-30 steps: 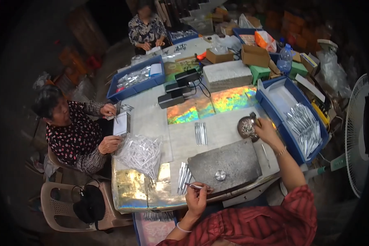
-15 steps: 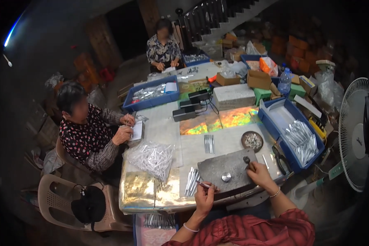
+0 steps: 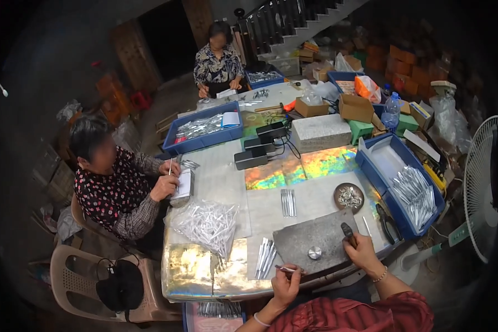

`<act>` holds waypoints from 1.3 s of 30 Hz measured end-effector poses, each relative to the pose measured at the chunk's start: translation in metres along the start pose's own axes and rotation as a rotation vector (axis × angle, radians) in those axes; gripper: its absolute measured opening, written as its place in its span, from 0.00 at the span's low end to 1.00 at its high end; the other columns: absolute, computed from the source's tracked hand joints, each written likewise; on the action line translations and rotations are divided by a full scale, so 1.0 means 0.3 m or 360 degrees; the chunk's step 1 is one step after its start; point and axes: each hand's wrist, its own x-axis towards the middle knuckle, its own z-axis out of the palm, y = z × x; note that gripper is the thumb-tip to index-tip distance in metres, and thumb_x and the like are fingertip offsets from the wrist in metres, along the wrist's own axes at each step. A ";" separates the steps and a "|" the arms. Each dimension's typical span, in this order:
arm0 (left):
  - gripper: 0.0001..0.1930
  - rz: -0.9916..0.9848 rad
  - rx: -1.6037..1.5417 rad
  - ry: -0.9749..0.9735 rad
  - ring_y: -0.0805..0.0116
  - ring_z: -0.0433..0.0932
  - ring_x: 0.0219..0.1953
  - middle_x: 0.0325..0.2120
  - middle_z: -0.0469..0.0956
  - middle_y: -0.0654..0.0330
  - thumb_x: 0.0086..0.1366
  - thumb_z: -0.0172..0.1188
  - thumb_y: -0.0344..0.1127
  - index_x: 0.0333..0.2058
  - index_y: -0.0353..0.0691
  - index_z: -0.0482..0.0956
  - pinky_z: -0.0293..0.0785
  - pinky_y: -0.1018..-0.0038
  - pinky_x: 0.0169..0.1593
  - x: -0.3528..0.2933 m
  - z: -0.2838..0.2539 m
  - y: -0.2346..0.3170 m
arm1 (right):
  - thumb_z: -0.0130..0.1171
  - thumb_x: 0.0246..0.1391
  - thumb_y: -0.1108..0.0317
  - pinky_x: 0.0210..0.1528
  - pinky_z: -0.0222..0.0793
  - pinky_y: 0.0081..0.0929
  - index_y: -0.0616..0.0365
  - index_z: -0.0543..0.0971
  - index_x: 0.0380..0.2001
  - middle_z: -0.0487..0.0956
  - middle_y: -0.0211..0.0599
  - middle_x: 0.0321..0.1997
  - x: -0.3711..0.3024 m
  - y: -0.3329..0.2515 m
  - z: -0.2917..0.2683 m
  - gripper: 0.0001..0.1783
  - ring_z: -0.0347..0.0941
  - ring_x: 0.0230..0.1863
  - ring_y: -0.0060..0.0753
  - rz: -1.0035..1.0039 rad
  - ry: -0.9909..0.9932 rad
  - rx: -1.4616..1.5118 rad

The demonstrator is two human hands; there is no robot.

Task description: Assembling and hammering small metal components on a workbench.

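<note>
My left hand (image 3: 285, 288) pinches a slim metal rod (image 3: 285, 269) at the near edge of a dark grey block (image 3: 293, 240). In my right hand (image 3: 363, 252) is a dark hammer (image 3: 347, 229), its head over the block's right side. A round silver disc (image 3: 314, 253) sits on the block between my hands. Left of the block lies a loose group of silver rods (image 3: 265, 258). Beyond it, more silver rods (image 3: 288, 203) lie side by side. A round brown dish (image 3: 336, 195) holds small metal pieces.
A blue bin (image 3: 365, 164) with silver rods and black-handled pliers (image 3: 388, 224) are at right, near a white fan (image 3: 481, 188). At left lies a bag of white sticks (image 3: 205, 224). Two co-workers (image 3: 113, 188) sit at the table, one left, one far. A stone block (image 3: 321, 133) stands behind.
The view has shifted slightly, moving the table a little right and down. My right hand has turned the hammer more upright; my left hand still pinches the rod by the block.
</note>
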 end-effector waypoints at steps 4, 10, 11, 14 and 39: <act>0.06 -0.0017 0.0032 -0.0090 0.69 0.80 0.28 0.24 0.78 0.55 0.62 0.52 0.27 0.35 0.33 0.65 0.74 0.77 0.31 -0.001 -0.006 -0.007 | 0.55 0.45 0.69 0.20 0.59 0.33 0.67 0.69 0.20 0.66 0.52 0.14 -0.003 -0.003 -0.003 0.11 0.64 0.15 0.43 0.0071 -0.0008 0.0023; 0.06 -0.0034 0.0224 -0.0238 0.68 0.79 0.29 0.25 0.77 0.54 0.62 0.50 0.25 0.37 0.32 0.64 0.74 0.77 0.34 -0.002 -0.013 0.012 | 0.55 0.43 0.71 0.21 0.58 0.38 0.66 0.68 0.20 0.68 0.53 0.16 -0.011 -0.005 -0.014 0.09 0.66 0.19 0.55 0.0012 0.0010 -0.0036; 0.06 -0.0047 0.0224 -0.0240 0.68 0.79 0.30 0.26 0.77 0.54 0.62 0.50 0.25 0.37 0.32 0.64 0.74 0.77 0.34 0.002 -0.009 0.010 | 0.56 0.42 0.71 0.22 0.59 0.39 0.66 0.68 0.21 0.68 0.53 0.17 -0.005 0.010 -0.016 0.09 0.67 0.21 0.56 -0.0033 0.0020 -0.0078; 0.05 -0.0131 -0.0017 -0.0182 0.70 0.78 0.29 0.25 0.77 0.55 0.62 0.51 0.25 0.36 0.32 0.66 0.73 0.78 0.34 0.018 0.004 0.010 | 0.55 0.42 0.72 0.24 0.60 0.40 0.65 0.66 0.20 0.68 0.53 0.18 0.005 -0.007 -0.025 0.09 0.67 0.23 0.57 -0.0042 -0.0010 -0.0026; 0.06 -0.0427 -0.0033 0.0007 0.71 0.77 0.30 0.28 0.75 0.56 0.64 0.48 0.25 0.38 0.32 0.64 0.76 0.75 0.38 0.077 0.126 0.051 | 0.53 0.48 0.69 0.32 0.65 0.44 0.64 0.69 0.32 0.72 0.52 0.29 0.048 0.021 -0.086 0.10 0.70 0.32 0.56 -0.0178 -0.0436 0.0221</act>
